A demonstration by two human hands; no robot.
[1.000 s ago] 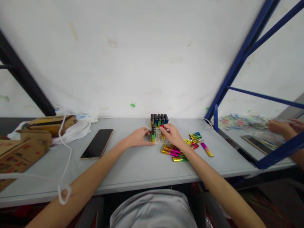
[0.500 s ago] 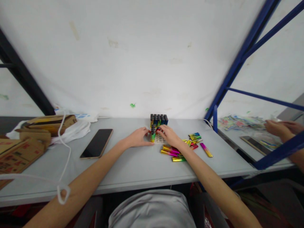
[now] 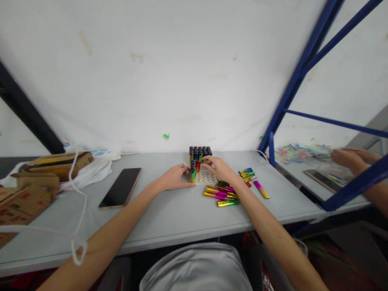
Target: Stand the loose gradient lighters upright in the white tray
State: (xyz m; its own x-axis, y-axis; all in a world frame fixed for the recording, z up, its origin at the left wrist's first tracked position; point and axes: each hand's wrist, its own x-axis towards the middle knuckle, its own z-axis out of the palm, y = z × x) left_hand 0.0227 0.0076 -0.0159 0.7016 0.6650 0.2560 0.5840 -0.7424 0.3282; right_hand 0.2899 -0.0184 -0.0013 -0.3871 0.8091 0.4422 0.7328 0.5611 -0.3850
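Note:
A white holed tray (image 3: 206,176) lies on the table between my hands. A front-to-back column of upright, shiny green-and-gold lighters (image 3: 193,173) with black tops fills its left edge; a red lighter (image 3: 198,166) stands beside them. My left hand (image 3: 174,177) grips the tray's front left corner, thumb at the front and fingers against the side by the lighters. Above the tray's right part, my right hand (image 3: 220,167) is open, thumb and forefinger apart just right of the red lighter, with nothing seen between them. More black-topped lighters (image 3: 200,152) stand in rows at the back.
Loose shiny lighters (image 3: 222,193) lie heaped under my right forearm, with one pink-and-gold lighter (image 3: 261,189) farther right. A phone (image 3: 120,188), a white cable (image 3: 83,198) and cardboard boxes (image 3: 33,198) are at left. Blue shelf frame (image 3: 271,149) and another person's hands (image 3: 351,157) are at right.
My right hand has let go of the red lighter and pulled slightly up and right, its fingers parting. The left hand keeps its hold. The camera view has shifted a little.

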